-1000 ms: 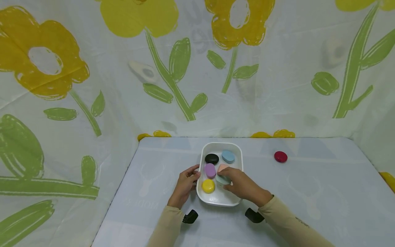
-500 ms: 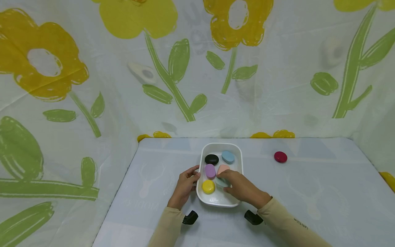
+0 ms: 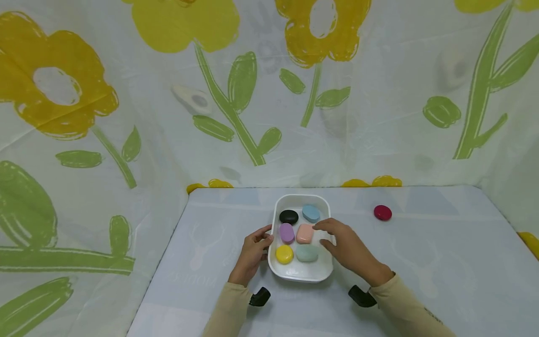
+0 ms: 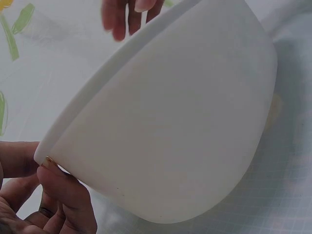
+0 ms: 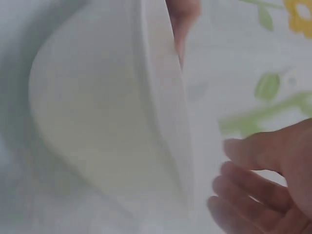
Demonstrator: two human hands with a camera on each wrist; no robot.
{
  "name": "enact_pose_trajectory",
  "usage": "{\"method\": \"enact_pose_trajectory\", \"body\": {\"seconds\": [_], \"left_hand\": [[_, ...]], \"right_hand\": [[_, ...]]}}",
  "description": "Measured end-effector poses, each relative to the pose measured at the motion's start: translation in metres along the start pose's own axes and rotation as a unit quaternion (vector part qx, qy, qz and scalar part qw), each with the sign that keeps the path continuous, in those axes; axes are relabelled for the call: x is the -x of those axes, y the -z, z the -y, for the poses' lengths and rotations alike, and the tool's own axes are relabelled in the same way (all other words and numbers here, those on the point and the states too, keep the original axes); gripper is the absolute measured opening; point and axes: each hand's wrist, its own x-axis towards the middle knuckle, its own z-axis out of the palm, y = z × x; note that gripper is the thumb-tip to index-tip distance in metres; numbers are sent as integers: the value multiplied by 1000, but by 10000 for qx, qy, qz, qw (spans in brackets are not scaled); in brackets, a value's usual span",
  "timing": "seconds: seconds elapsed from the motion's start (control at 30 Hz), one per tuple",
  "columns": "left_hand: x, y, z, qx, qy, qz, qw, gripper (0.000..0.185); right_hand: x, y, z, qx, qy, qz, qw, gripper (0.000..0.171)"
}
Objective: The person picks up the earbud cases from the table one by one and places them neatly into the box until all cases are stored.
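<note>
Left hand (image 3: pixel 252 250) pinching left rim of white tray (image 3: pixel 326 269) at counter (image 3: pixel 421 262) centre. Right hand (image 3: pixel 347 248) open, empty, at right rim. Brace tray firmly; six soaps inside, maroon soap (image 3: pixel 382 213) well apart.

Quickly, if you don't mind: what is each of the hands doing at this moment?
Left hand: grips the left rim of the white tray.
Right hand: open, holding nothing, over the tray's right edge.
</note>
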Motion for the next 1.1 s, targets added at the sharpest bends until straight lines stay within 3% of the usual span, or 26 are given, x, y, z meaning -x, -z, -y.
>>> {"method": "enact_pose_trajectory", "body": {"seconds": [0.23, 0.6, 0.73, 1.1], "left_hand": [[1, -1, -2, -24, 23, -28, 10000, 44], [2, -2, -2, -50, 56, -58, 10000, 44], [1, -2, -3, -50, 46, -54, 10000, 44], [0, -2, -1, 1, 31, -23, 10000, 44]], "right_hand": [[7, 27, -45, -86, -234, -1137, 9932, 38], [16, 50, -107, 192, -673, -2176, 9735, 33], [15, 54, -119, 227, -794, -2151, 9731, 36], [4, 52, -147, 422, -1500, -1452, 9771, 46]]}}
